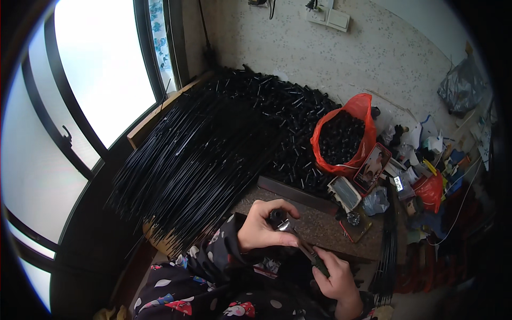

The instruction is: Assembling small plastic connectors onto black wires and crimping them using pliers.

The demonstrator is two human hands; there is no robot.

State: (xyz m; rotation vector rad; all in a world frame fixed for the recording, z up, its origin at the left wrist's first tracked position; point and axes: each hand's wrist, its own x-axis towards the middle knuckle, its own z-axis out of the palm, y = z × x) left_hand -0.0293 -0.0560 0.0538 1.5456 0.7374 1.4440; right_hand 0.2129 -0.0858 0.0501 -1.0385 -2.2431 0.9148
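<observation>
My left hand (261, 226) is closed around a small black tube-like piece (276, 215), its open end facing up between thumb and fingers. Pressed against that piece is the silver head of a plier-like hand tool (286, 226). My right hand (337, 274) grips the tool by its dark green handles, lower and to the right. Both hands are held above my lap, at the near edge of a brown worktop (349, 242). The tool's jaws partly hide the black piece, so I cannot tell how they meet it.
Long thin black rods (186, 154) cover the left side. Behind lie many short black tubes (288, 101). A red plastic bag (368, 128) holds small black pieces, beside a phone (372, 168) and a whitish box (345, 193). A dark bar (296, 195) crosses the worktop. Clutter fills the right.
</observation>
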